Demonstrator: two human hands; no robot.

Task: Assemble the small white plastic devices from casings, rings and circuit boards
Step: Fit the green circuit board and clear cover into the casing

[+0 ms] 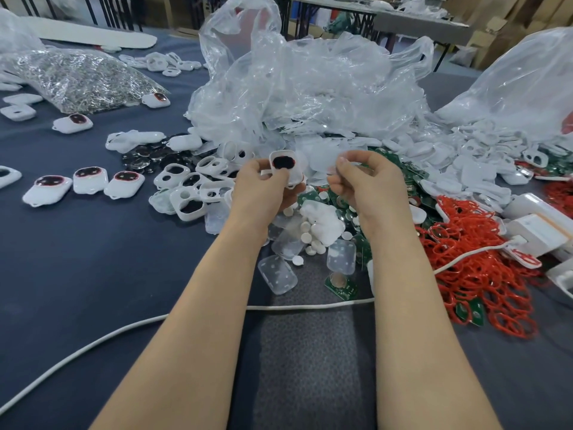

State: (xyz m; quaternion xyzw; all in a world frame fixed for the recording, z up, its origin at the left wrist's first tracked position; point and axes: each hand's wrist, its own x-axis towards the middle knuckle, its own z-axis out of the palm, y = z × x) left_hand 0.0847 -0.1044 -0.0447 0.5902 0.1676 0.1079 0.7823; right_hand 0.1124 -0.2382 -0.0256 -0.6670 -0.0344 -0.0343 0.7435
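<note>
The left hand (263,186) gripped a white rounded plastic casing (283,167), its dark opening turned up, probably to receive a part. The right hand (362,178) was curled; holding what, I could not tell.

Nothing legible on this table, folks: not a word, number or brand reads anywhere. The flat green circuit board (341,285) with a round silvery cell, at about five o'clock from centre, is too small and soft for any print on it to be made out. The white rectangular boxes with an orange strip (539,231) out at three o'clock show blank, blurred faces.
</note>
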